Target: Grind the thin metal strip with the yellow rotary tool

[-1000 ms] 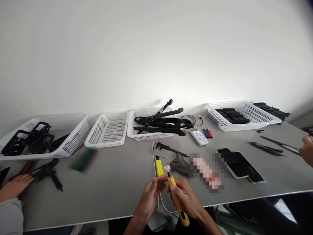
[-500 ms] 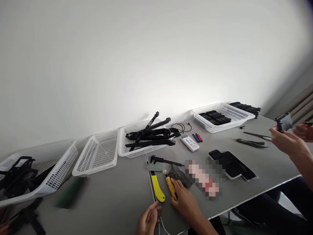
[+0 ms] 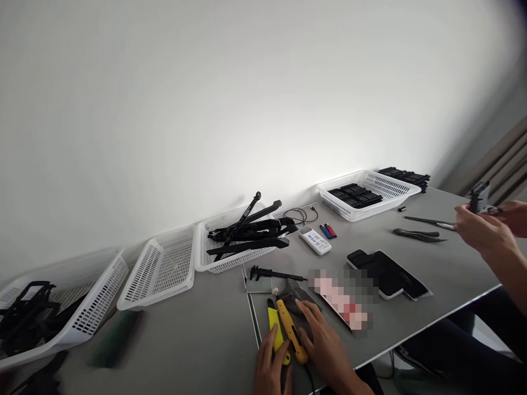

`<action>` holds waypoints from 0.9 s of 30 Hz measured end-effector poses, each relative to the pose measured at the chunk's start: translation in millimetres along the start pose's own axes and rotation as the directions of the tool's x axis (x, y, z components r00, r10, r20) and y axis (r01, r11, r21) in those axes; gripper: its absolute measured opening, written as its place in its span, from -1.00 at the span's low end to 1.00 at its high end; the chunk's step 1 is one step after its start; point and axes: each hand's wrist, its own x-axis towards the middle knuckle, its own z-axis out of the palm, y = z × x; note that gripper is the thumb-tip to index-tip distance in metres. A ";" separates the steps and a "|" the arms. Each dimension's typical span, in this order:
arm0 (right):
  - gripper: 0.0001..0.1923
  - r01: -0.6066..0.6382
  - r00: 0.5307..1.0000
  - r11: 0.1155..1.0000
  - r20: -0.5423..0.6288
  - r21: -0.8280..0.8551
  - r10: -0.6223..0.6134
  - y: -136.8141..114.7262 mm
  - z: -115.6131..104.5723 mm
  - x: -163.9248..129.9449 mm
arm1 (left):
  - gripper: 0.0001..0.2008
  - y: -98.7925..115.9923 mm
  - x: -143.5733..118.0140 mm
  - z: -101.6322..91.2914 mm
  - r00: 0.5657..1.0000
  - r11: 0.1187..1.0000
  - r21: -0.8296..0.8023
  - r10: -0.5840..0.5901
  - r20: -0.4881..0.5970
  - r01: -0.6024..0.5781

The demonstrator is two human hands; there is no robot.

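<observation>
My left hand (image 3: 272,365) has its fingers on the lower handle of a yellow utility knife (image 3: 275,325), which lies on the grey table. Close beside the knife lies an orange-yellow corded hand tool (image 3: 289,329) with a pale tip. My right hand (image 3: 329,345) is just right of this tool, fingers stretched and apart, the thumb side close to its handle. Whether the thumb touches it I cannot tell. Dark crumpled plastic (image 3: 294,296) sits beyond my right fingertips. Above the tools are a small grey plate (image 3: 259,285) and a black caliper (image 3: 278,274).
White baskets (image 3: 154,269) line the wall, some with black plastic parts. A white device (image 3: 315,241), two lighters (image 3: 328,231) and black phone-like items (image 3: 387,274) lie rightward. At right, a co-worker's hands (image 3: 489,225) hold a small part. A blurred green object (image 3: 115,339) lies left.
My right hand has let go of the orange-yellow tool and moved right. My left hand has come onto the utility knife, which now lies closer against the tool. The view has shifted slightly.
</observation>
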 end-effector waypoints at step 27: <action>-0.42 0.159 0.987 0.987 -0.005 0.010 -0.159 -45.8 -69.2 64.9 | -0.50 -15.6 51.8 -63.9 0.991 0.998 -0.011 -0.056 -0.120 0.055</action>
